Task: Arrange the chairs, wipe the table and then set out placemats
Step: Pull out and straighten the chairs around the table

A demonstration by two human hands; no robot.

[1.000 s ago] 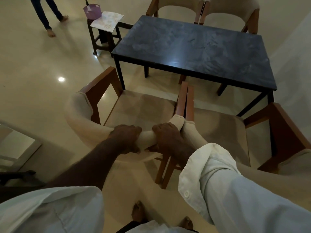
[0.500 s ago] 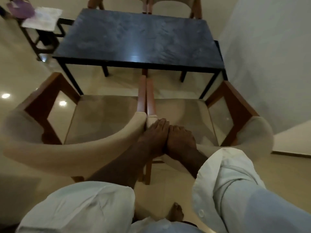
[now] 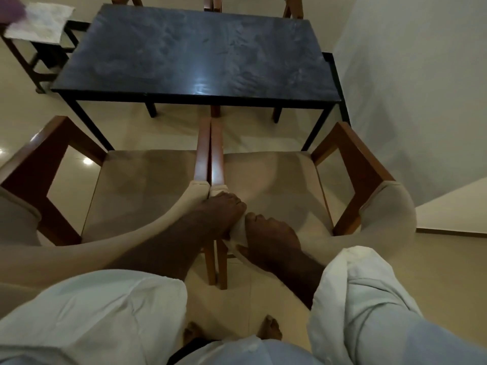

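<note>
A dark, glossy rectangular worktop (image 3: 195, 54) on black legs stands on a pale tiled floor (image 3: 21, 106), beside a plain white wall (image 3: 411, 75). Two wood-framed armchairs with beige cushions (image 3: 142, 185) (image 3: 279, 185) sit side by side just before it, armrests touching. The left hand (image 3: 221, 209) and right hand (image 3: 266, 235), close together, are clamped on the right chair's padded backrest. A small dark side stool (image 3: 39, 61) holds a white patterned placemat (image 3: 39, 23).
</note>
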